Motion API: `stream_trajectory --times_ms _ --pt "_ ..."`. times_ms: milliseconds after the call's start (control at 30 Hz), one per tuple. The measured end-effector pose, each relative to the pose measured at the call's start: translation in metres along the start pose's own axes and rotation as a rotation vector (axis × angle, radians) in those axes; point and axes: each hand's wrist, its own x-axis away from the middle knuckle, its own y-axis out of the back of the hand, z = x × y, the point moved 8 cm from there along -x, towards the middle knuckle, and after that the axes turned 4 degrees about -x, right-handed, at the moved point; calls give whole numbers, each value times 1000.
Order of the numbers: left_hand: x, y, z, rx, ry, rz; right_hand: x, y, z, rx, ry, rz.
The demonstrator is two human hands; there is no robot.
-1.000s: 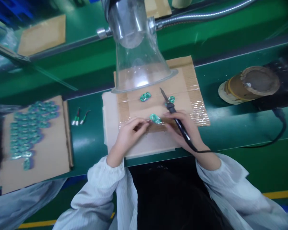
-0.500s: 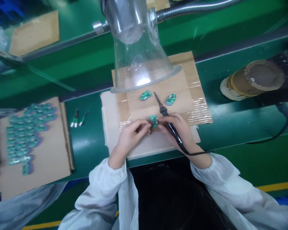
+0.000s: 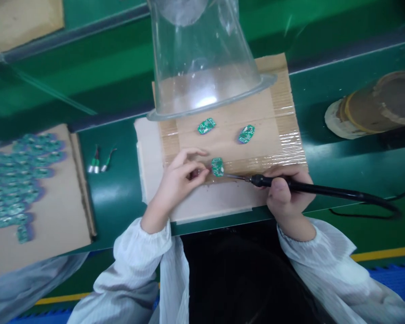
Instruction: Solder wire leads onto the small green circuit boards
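Three small green circuit boards lie on the taped cardboard mat [image 3: 273, 112]. We take that mat as our landmark. At its near edge our left hand [image 3: 177, 180] pinches something small against the nearest board [image 3: 218, 166]. Our right hand [image 3: 286, 193], closed around the black soldering iron [image 3: 290, 183], brings its tip to that board's near end. The second board [image 3: 206, 125] and the third board [image 3: 246, 133] rest farther back on the mat, under the clear hood [image 3: 202, 58]

Right hand [image 3: 285, 191] swung soldering iron [image 3: 290, 185] from upright to flat; tip now at circuit board [image 3: 218, 166].
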Motion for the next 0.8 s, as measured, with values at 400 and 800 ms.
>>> stream_trajectory --times_ms 400,800 --pt "-1 -7 -4 30 -30 75 3 -7 3 161 42 130" --pt "-3 -8 -1 6 16 88 0 -12 7 162 59 185"
